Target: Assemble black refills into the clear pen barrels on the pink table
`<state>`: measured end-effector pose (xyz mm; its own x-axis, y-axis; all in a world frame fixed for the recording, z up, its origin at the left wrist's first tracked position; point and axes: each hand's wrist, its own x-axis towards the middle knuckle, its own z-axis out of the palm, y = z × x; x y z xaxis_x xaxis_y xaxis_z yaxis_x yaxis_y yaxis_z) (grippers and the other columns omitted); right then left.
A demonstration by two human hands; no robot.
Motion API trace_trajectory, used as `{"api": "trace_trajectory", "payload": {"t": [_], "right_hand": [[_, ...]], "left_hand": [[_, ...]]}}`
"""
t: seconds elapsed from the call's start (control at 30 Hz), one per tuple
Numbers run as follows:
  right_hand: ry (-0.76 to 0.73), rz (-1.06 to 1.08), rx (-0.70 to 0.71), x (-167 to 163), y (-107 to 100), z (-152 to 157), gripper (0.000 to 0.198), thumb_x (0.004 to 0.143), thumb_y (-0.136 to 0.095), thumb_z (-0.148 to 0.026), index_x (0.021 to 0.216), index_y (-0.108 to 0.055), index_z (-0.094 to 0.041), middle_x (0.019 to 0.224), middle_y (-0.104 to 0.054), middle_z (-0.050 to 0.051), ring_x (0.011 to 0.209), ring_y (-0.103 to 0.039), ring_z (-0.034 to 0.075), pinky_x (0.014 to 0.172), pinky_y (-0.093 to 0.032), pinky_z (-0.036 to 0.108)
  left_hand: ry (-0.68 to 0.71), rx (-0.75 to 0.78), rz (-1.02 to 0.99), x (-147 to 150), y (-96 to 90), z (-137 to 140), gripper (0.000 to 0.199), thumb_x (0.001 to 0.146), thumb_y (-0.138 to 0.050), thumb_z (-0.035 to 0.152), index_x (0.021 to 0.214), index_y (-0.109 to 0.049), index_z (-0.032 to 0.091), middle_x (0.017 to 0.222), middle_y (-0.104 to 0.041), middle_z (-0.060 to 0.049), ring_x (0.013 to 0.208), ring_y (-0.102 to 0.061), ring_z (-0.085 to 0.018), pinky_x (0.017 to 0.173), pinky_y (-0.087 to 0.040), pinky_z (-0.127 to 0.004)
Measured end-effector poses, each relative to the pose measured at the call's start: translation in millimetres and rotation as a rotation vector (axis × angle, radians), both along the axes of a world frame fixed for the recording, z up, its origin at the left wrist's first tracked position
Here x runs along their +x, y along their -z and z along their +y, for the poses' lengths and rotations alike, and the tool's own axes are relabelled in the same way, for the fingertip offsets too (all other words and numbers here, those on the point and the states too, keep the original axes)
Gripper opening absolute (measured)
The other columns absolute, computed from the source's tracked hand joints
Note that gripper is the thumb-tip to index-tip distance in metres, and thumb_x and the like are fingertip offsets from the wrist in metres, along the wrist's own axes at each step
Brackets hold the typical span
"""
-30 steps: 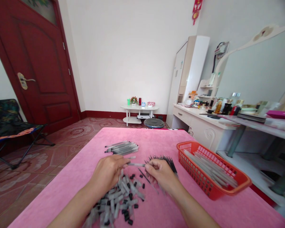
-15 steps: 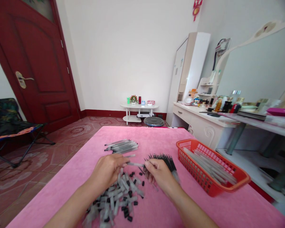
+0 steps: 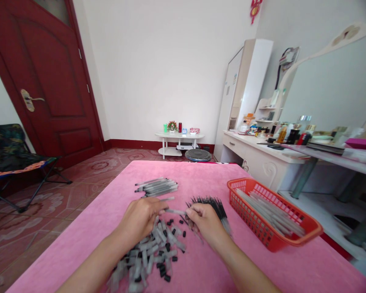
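Note:
A translucent pen barrel (image 3: pixel 175 211) spans the gap between my two hands. My left hand (image 3: pixel 142 215) is closed on its left end, and a second pale, thin piece pokes out above those fingers. Thumb and fingers of my right hand (image 3: pixel 205 219) pinch the barrel's other end. Below my left hand lies a loose heap of clear pen caps (image 3: pixel 148 253) mixed with small black plugs (image 3: pixel 162 269). Black-tipped pen refills (image 3: pixel 213 205) are spread just behind my right hand. Beyond my left hand rests a bundle of pens (image 3: pixel 158 187).
To the right, a red plastic basket (image 3: pixel 252 221) holds several translucent barrels (image 3: pixel 270 211). A pink cloth (image 3: pixel 76 252) covers the table. A dressing table (image 3: pixel 262 156) with bottles stands on the right, a folding chair (image 3: pixel 15 154) on the left.
My hands keep nearly the same pose around the barrel. The whole view has shifted very slightly.

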<state>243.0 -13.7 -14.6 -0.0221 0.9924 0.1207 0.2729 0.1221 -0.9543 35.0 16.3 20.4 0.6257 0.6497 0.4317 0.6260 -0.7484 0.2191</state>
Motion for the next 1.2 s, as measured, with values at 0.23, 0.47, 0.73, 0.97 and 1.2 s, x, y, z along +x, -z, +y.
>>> {"api": "trace_trajectory", "payload": {"t": [0.23, 0.47, 0.73, 0.97, 1.2], "right_hand": [[-0.013, 0.101, -0.07, -2.6, -2.3, -2.0, 0.018, 0.07, -0.058, -0.032, 0.074, -0.056, -0.014, 0.056, -0.055, -0.002, 0.041, -0.046, 0.008, 0.038, -0.034, 0.019], [-0.017, 0.068, 0.027, -1.2, -1.4, -0.4, 0.018, 0.073, -0.055, -0.028, 0.063, -0.056, -0.014, 0.053, -0.054, -0.001, 0.045, -0.045, 0.007, 0.043, -0.034, 0.018], [-0.032, 0.045, -0.046, 1.0, 1.4, 1.0, 0.026, 0.077, -0.051, -0.035, 0.063, -0.054, -0.014, 0.047, -0.048, -0.003, 0.039, -0.04, 0.007, 0.037, -0.029, 0.018], [0.098, 0.102, 0.055, 10.3, -6.4, 4.6, 0.011, 0.067, -0.058, -0.024, 0.072, -0.058, -0.014, 0.057, -0.053, -0.002, 0.047, -0.044, 0.008, 0.045, -0.037, 0.021], [-0.076, -0.029, -0.022, -15.1, 9.7, -4.2, 0.01, 0.062, -0.055, -0.011, 0.068, -0.062, -0.014, 0.058, -0.057, -0.001, 0.053, -0.05, 0.01, 0.049, -0.037, 0.021]], "left_hand": [[-0.038, 0.0, 0.031, -1.7, 0.2, 1.1, 0.038, 0.074, -0.044, 0.006, 0.098, -0.066, 0.026, 0.081, -0.067, -0.002, 0.077, -0.062, -0.016, 0.067, -0.043, -0.024], [-0.031, 0.016, 0.014, -2.4, -0.2, 1.2, 0.037, 0.075, -0.044, 0.007, 0.097, -0.066, 0.025, 0.078, -0.067, -0.002, 0.075, -0.062, -0.016, 0.068, -0.043, -0.023], [-0.029, -0.024, 0.017, -1.6, -1.4, -1.4, 0.037, 0.076, -0.043, 0.008, 0.099, -0.065, 0.026, 0.079, -0.067, -0.002, 0.076, -0.062, -0.016, 0.067, -0.042, -0.023], [-0.165, -0.13, -0.213, -9.1, 0.5, 9.5, 0.022, 0.081, -0.042, 0.018, 0.085, -0.063, 0.019, 0.065, -0.061, -0.001, 0.063, -0.058, -0.015, 0.06, -0.04, -0.025], [0.007, -0.939, -1.228, 2.1, 10.0, 13.4, 0.011, 0.081, -0.051, 0.021, 0.09, -0.048, 0.015, 0.069, -0.059, 0.001, 0.055, -0.057, -0.009, 0.058, -0.047, -0.023]]}}
